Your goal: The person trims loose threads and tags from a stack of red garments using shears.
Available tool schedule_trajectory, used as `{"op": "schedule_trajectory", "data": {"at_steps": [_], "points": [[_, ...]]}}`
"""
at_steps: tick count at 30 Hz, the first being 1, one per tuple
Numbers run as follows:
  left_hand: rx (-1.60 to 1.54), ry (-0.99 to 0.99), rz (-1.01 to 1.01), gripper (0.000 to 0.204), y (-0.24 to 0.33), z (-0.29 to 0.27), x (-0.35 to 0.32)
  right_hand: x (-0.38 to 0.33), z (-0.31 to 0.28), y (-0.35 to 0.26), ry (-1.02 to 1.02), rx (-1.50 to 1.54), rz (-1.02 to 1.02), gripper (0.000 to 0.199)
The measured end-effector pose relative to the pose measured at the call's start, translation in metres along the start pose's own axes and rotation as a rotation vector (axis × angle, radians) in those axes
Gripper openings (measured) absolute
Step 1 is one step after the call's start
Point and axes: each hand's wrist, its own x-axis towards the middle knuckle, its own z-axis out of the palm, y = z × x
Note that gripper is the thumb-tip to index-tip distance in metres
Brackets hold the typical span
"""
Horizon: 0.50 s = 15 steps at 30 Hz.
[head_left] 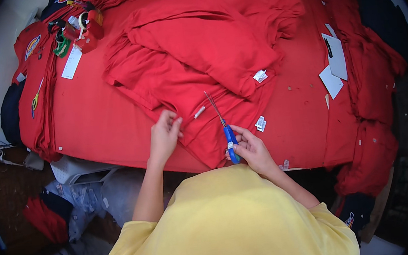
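Note:
My right hand is closed round the blue handles of a pair of scissors. Their thin blades are slightly apart and point away from me over a red garment. To the left, the fingers of my left hand are curled into a pinch at the garment's near left edge. What they hold, if anything, is too small to make out. A small white label lies on the red cloth between my hands. More white tags stick out from the garment's right side.
Red cloth covers the table. A red tape dispenser stands at the far left beside a white card. Yellow-handled scissors lie at the left edge. White papers with a black pen rest at the right, near piled red garments.

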Motion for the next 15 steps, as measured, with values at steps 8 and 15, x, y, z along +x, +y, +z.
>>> {"op": "schedule_trajectory", "data": {"at_steps": [8,15], "points": [[0.308,0.491,0.687,0.009,0.041,-0.002,-0.012,-0.004,0.011,-0.009,0.005,0.019,-0.023,0.055],[-0.590,-0.005,0.057,0.011,0.050,0.002,-0.005,-0.020,0.023,-0.031,0.000,-0.299,-0.261,0.057]]}}
